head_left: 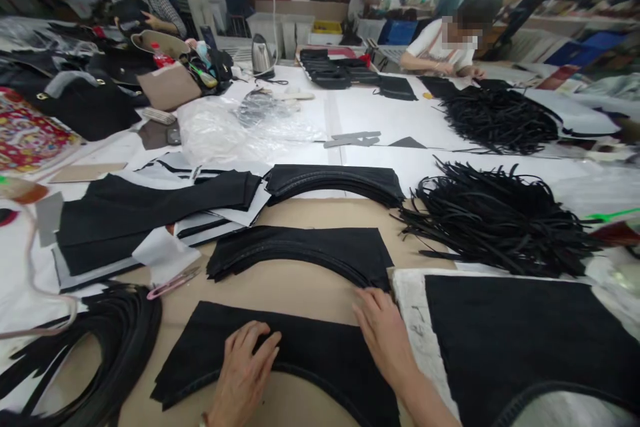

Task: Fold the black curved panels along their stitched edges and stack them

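Note:
In the head view my left hand lies on a black fabric panel with a curved lower edge, nearest me. Its fingers are bent a little and apart, resting on the cloth. My right hand reaches forward over the panel's right end, fingers stretched out. Its fingertips are at the lower right corner of a stack of black curved panels; whether they touch it I cannot tell. Behind that sits another stack of similar panels. Further right, a large black panel lies on a whitish board.
Coiled black strips lie at left, beside pink-handled snips. Black pieces are heaped behind them. Loose black strips pile up at right. Across the table are plastic film, a kettle and a seated co-worker.

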The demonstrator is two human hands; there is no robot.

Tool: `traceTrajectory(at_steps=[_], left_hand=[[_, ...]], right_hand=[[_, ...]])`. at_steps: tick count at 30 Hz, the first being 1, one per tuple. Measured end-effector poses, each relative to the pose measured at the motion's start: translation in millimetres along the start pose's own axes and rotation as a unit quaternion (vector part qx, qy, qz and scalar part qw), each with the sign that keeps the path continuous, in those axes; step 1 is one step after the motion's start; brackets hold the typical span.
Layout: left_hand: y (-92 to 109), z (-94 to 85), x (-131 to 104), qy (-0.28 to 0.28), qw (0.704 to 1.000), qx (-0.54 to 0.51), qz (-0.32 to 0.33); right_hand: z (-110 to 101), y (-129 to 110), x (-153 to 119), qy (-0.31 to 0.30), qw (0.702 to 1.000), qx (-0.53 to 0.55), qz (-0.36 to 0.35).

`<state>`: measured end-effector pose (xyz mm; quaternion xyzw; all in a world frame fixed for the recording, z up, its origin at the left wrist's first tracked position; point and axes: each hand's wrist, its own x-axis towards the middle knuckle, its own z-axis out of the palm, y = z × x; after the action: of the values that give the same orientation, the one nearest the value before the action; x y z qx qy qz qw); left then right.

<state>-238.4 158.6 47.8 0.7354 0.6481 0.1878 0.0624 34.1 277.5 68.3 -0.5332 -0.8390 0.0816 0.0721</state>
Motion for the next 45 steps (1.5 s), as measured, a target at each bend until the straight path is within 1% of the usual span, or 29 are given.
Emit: traceTrajectory(at_steps=[3,4,6,9,11,14,17,19,22,25,28,30,32,34,36,38,39,41,43,45], left_hand=[[16,2.2,23,0.002,0.998,-0.067,-0.005],[22,3.5,33,-0.005,0.996,-0.086,0.000],[33,7.0,57,-0.019,0.993,-0.111,0.016],[46,14.1,102,-0.038,0.992,-0.112,0.043],[51,20.9,131,-0.058,0.992,-0.103,0.045],[56,33.9,162,-0.074,0.991,-0.103,0.049],[58,45.5,172,-0.091,0.988,-0.116,0.051],[58,49.5,172,-0.099,0.985,-0.133,0.041],[59,51.4,169,-0.101,0.979,-0.177,0.006],[61,54.2,170,-0.093,0.964,-0.245,-0.046],[65,59.2,175,-0.075,0.932,-0.337,-0.110],[67,59.8,180,-0.059,0.895,-0.413,-0.156],[66,54.6,186,-0.044,0.840,-0.502,-0.202],[61,42.8,190,-0.027,0.763,-0.597,-0.246],[52,26.9,194,-0.002,0.673,-0.684,-0.283],[37,11.5,195,0.030,0.583,-0.748,-0.316],[29,5.3,196,0.047,0.543,-0.769,-0.334],[10,-3.4,196,0.077,0.474,-0.794,-0.373],[-9,-9.0,194,0.106,0.421,-0.804,-0.407],[-25,-15.7,188,0.134,0.381,-0.808,-0.428]], right_hand=[[-4,13,56,-0.012,0.999,-0.035,-0.005],[-4,15,70,-0.021,0.999,-0.043,-0.013],[-2,17,89,-0.046,0.997,-0.057,-0.037],[-2,16,100,-0.086,0.991,-0.073,-0.075],[-4,14,103,-0.109,0.986,-0.083,-0.093],[-9,14,108,-0.133,0.981,-0.095,-0.108],[-11,14,116,-0.147,0.978,-0.102,-0.106],[-12,16,123,-0.155,0.978,-0.103,-0.099],[-18,21,135,-0.169,0.976,-0.101,-0.092],[-34,22,148,-0.170,0.975,-0.113,-0.090],[-61,15,161,-0.154,0.973,-0.135,-0.103],[-81,8,170,-0.142,0.971,-0.151,-0.120],[-100,-1,175,-0.133,0.967,-0.164,-0.139],[-114,-11,174,-0.128,0.964,-0.174,-0.156],[-121,-22,166,-0.127,0.960,-0.179,-0.171],[-120,-33,151,-0.129,0.957,-0.180,-0.187],[-117,-38,141,-0.130,0.955,-0.178,-0.198],[-107,-46,119,-0.125,0.952,-0.172,-0.221],[-95,-50,95,-0.107,0.951,-0.161,-0.242],[-82,-50,69,-0.090,0.953,-0.139,-0.254]])
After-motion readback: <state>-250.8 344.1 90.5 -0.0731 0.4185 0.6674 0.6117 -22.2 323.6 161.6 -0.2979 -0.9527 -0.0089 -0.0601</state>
